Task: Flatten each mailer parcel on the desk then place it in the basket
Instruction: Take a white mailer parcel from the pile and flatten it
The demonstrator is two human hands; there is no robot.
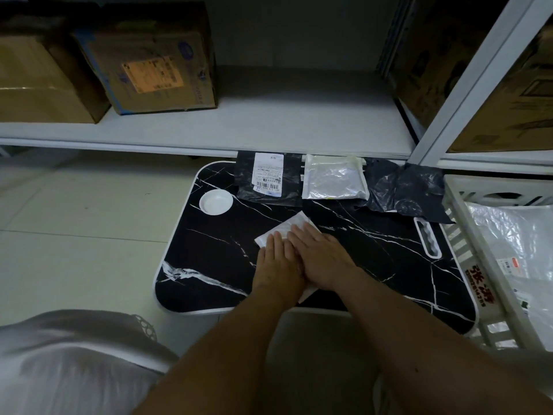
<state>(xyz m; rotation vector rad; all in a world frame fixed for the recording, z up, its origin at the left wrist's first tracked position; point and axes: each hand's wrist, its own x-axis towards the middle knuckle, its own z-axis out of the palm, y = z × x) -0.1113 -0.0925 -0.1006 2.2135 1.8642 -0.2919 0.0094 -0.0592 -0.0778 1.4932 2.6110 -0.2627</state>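
While both hands lie spread flat, left hand (276, 260) and right hand (321, 254) press a white mailer (282, 230) onto the counter (209, 259); the basket (466, 253) sits beyond the right hand.

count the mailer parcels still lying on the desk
4: a white flat mailer under both hands, plus a black labelled one, a silvery-white one and a crumpled black one along the far edge.

left hand (276, 262) flat, fingers straight | right hand (321, 259) flat, overlapping it
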